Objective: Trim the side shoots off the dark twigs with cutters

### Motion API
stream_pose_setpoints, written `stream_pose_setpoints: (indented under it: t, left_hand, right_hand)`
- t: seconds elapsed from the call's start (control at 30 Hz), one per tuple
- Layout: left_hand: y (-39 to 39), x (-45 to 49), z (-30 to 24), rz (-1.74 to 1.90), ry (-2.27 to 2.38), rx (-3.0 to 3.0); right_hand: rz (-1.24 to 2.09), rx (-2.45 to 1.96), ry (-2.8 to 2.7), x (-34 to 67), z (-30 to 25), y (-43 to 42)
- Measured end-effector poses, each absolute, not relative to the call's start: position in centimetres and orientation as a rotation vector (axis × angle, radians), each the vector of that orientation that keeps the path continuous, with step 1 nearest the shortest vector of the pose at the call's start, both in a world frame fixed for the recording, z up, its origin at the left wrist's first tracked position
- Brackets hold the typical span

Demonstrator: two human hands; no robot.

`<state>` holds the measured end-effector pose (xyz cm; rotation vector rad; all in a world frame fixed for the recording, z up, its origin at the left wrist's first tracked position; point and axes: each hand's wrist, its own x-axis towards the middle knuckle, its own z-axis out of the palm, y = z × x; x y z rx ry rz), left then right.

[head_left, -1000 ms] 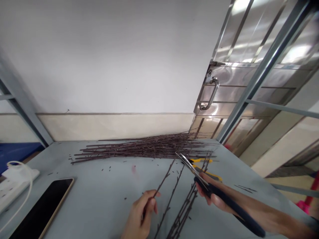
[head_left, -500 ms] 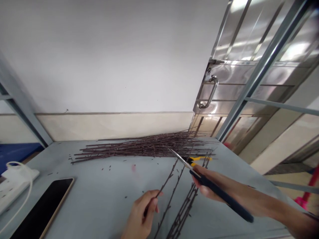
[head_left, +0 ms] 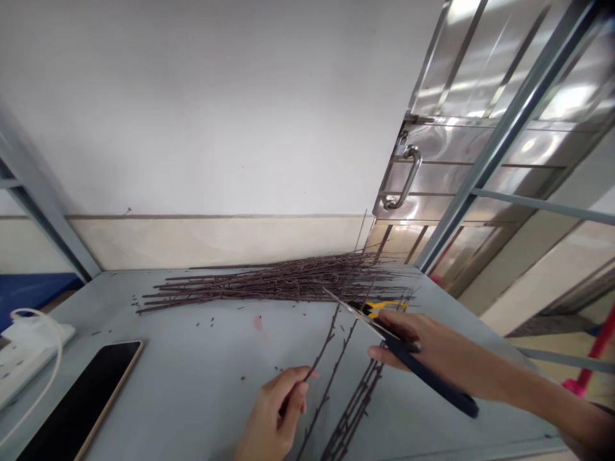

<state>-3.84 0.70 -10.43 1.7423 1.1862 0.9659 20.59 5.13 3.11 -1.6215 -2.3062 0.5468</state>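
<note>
My left hand (head_left: 275, 410) sits low at the bottom centre, pinching the lower end of a thin dark twig (head_left: 323, 344). My right hand (head_left: 413, 349) grips a pair of scissors (head_left: 372, 322) with long dark blue handles, its steel blades pointing up and left toward the twig pile. The blades are a short way from the top of the held twig, not touching it. A large pile of dark thorny twigs (head_left: 273, 282) lies across the far part of the table, and a smaller bunch (head_left: 355, 403) lies below my right hand.
The grey table (head_left: 192, 339) is scattered with small twig bits. A yellow-handled tool (head_left: 382, 307) lies under the blades. A phone (head_left: 81, 403) and a white power strip (head_left: 29, 346) with a cable are at the left. A wall and a steel door (head_left: 461, 153) border the far side.
My right hand and the scissors have swung left and lower, with the handles turning toward the table. My left hand and its twig have barely moved.
</note>
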Motion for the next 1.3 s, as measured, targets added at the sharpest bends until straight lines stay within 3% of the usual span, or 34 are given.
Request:
stream_pose_setpoints:
  t: [0.3,0.57,0.8,1.07,1.3]
  left_hand:
    - [0.7,-3.4,-9.5,1.004,1.065,1.493]
    - [1.2,-2.7,-6.5,0.839,0.737,1.214]
    - [0.9,-1.6,-3.3,0.909,0.680,1.125]
    - [-2.4,0.0,-4.1,1.340,1.107,1.650]
    - [-3.2,1.3,-6.2,1.495,1.421,2.137]
  right_hand:
    - [0.132,-1.757,-2.363,20.6,2.1,5.4]
    - [0.286,-1.660,-2.352,21.1,2.5,4.2]
    - [0.469,-1.576,-2.342,21.6,2.9,3.0]
    - [0.663,-1.598,-2.269,22.2,5.1,-0.1]
    - [0.501,-1.809,-2.358,20.9,5.9,-0.9]
